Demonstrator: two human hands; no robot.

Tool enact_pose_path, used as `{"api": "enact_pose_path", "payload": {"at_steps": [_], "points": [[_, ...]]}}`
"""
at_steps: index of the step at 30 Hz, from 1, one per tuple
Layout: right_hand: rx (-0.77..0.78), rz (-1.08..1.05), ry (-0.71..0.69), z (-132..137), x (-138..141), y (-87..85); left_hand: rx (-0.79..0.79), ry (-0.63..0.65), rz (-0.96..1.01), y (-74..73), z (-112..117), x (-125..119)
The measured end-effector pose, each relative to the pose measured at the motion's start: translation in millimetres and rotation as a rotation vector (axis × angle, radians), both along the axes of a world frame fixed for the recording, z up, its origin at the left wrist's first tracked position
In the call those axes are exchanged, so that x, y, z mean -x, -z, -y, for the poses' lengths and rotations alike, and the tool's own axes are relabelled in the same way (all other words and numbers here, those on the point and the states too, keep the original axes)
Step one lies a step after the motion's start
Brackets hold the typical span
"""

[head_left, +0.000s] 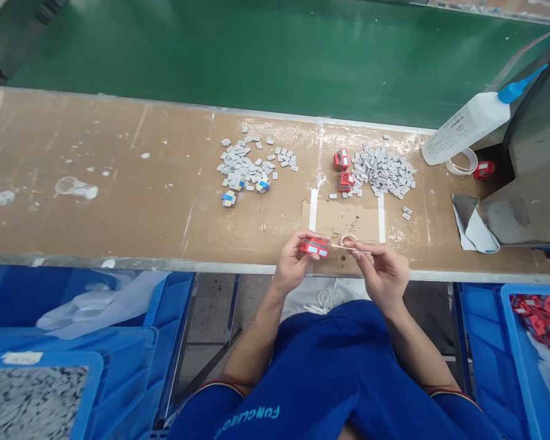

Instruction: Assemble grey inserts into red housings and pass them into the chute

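My left hand (294,261) is closed around a small red part (315,247) with pale faces, held just above the near edge of the brown workbench (119,183). My right hand (381,271) pinches a thin strip of tape (343,246) that runs to the red part, with a small tape roll (349,239) between the hands. Two more red parts (343,169) stand beside a heap of small grey pieces (384,171) further back. A second heap of grey pieces (245,164) lies to the left.
A white squeeze bottle with a blue nozzle (472,125) leans at the right next to a tape ring (461,162) and a dark machine (538,153). Blue bins stand below: grey pieces (32,400) at left, red parts (543,318) at right. A green conveyor (275,61) runs behind.
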State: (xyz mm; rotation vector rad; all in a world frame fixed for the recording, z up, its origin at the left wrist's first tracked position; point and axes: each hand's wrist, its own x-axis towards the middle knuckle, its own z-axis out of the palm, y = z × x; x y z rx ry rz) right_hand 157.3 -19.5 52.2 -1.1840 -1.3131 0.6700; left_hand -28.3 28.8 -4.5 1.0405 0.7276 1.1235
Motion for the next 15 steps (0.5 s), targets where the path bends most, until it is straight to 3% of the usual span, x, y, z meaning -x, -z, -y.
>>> {"api": "enact_pose_path", "payload": {"at_steps": [5, 15], "points": [[-0.096, 0.174, -0.027, -12.0, 12.3, -4.5, -0.027, 0.030, -0.027, -0.6, 2.1, 0.7], [-0.121, 0.253, -0.066, -18.0, 19.6, 1.5, -0.088, 0.057, -0.045, -0.8, 1.7, 1.9]]}}
